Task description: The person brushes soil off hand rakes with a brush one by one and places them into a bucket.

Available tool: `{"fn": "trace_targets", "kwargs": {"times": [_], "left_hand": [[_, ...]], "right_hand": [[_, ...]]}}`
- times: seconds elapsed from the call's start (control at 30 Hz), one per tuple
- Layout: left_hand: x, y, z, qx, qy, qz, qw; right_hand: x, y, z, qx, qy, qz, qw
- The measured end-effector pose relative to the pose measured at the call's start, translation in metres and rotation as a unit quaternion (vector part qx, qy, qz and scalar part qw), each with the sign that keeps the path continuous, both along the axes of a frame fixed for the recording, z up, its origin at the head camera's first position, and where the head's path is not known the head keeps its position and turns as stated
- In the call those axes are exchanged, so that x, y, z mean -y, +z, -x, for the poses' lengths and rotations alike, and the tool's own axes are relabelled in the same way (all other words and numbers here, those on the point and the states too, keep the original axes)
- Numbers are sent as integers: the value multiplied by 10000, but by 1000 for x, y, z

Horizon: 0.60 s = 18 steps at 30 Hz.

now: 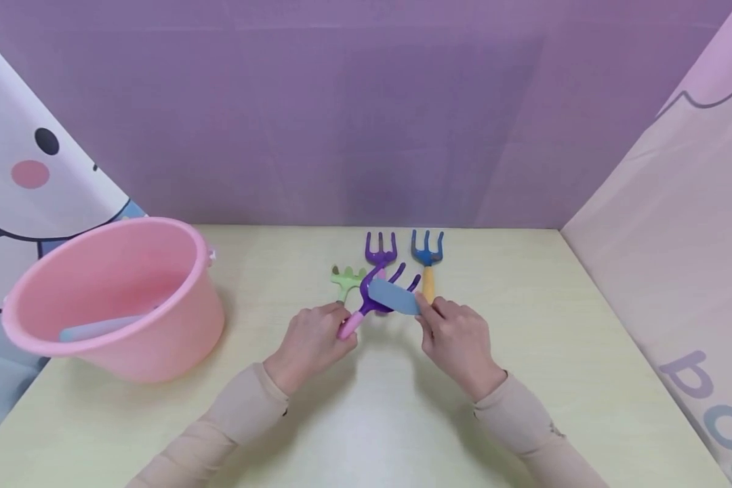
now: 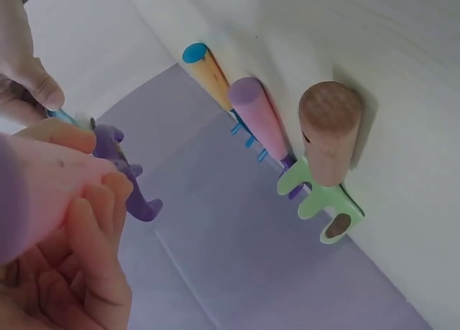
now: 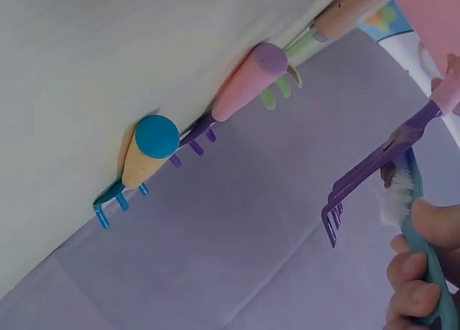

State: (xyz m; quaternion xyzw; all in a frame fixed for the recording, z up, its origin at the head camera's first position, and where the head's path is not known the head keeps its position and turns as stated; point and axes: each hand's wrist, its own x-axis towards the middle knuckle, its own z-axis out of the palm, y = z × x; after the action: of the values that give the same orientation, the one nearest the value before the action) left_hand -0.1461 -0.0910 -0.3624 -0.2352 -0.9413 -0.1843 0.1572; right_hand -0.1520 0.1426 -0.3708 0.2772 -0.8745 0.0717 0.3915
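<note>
My left hand (image 1: pixel 314 342) grips the pink handle of a purple three-pronged hand rake (image 3: pixel 406 134), its prongs pointing away and to the right. In my right hand (image 1: pixel 460 342) is a blue cleaning brush (image 1: pixel 393 297). The right wrist view shows its white bristles (image 3: pixel 397 199) against the rake's purple head, beside a brown dirt patch. On the table behind lie a green rake (image 2: pixel 323 200) with a brown handle and brown dirt on one prong, a second purple rake (image 1: pixel 381 257) with a pink handle, and a blue rake (image 1: pixel 427 256) with a yellow handle.
A pink bucket (image 1: pixel 158 346) stands at the left of the pale table (image 1: pixel 390 420), with a light blue and lilac item (image 1: pixel 106 328) inside, only partly visible. A purple backdrop (image 1: pixel 366 122) closes off the back, and printed panels flank both sides.
</note>
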Motion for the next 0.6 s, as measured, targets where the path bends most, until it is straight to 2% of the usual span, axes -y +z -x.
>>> {"fn": "trace_targets", "kwargs": {"times": [0.1, 0.2, 0.4, 0.6], "left_hand": [[0, -1, 0, -110, 33, -15, 9999], [1, -2, 0, -273, 20, 11, 9996], [1, -3, -1, -451, 46, 17, 9990], [2, -5, -2, -669, 28, 24, 9978]], "right_hand": [[-1, 3, -3, 558, -110, 43, 9984], [-2, 7, -5, 1239, -227, 195, 9918], [-5, 12, -7, 2371, -379, 385, 9700], [-10, 18, -7, 3092, -347, 709, 9477]]}}
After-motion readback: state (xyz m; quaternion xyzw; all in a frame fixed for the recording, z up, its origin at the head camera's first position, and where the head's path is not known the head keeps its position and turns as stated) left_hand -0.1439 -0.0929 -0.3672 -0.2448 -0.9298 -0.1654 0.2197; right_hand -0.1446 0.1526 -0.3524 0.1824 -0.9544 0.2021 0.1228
